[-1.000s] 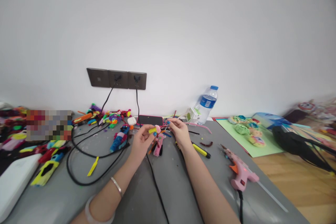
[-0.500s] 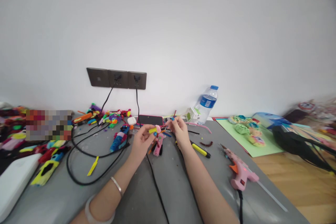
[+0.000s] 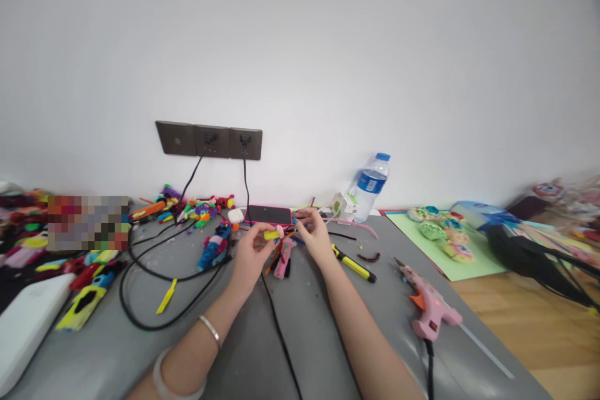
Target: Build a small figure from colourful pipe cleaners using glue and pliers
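Thumb and fingers of the left hand (image 3: 250, 251) pinch a small yellow-and-pink piece (image 3: 270, 235) at their tips. The right hand (image 3: 317, 240) bends beside loose strands (image 3: 344, 236); whether it grips anything, I cannot tell. Fetching a strand seems the step; next calls for a steady piece and clean pinch.

Your small fuzzy-looking piece (image 3: 272, 235) is yellow with a pink end; you pinch it in the fingertips of your left hand (image 3: 250, 254), roughly sideways, pink end toward your right hand (image 3: 315, 239).
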Tool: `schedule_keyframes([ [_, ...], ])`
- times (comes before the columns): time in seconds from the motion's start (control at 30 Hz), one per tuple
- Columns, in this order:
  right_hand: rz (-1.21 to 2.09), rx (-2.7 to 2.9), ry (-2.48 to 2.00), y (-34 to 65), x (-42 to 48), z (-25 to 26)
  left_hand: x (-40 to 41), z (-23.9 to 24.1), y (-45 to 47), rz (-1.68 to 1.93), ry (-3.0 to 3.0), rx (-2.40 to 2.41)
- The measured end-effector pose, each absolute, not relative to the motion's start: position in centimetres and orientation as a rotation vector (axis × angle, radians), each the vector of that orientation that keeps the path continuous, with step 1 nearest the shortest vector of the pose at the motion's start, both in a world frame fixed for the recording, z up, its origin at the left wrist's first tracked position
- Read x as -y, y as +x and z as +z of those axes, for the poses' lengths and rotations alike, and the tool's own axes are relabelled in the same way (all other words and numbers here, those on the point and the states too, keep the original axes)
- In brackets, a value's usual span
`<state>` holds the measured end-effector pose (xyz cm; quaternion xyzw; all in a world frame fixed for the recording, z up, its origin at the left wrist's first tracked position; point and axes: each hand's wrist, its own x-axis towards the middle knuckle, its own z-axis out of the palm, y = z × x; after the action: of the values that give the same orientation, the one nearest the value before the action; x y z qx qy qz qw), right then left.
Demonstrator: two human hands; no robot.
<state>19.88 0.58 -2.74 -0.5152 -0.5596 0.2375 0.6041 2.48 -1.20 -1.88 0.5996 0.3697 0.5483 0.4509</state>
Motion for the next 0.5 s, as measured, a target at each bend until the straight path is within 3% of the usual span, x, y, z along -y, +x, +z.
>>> schedule_keyframes([
  [0.17, 0.336, 1.509, -1.080, 19.1, 0.8, -0.8, 1.5, -1.5, 2.2, 1.398, 1.678, -1.007],
  [0.5, 0.454, 1.699, -1.019, 17.6, 1.7, -0.3, 1.3, -1.7, 2.0, 1.457, 1.917, -1.064],
])
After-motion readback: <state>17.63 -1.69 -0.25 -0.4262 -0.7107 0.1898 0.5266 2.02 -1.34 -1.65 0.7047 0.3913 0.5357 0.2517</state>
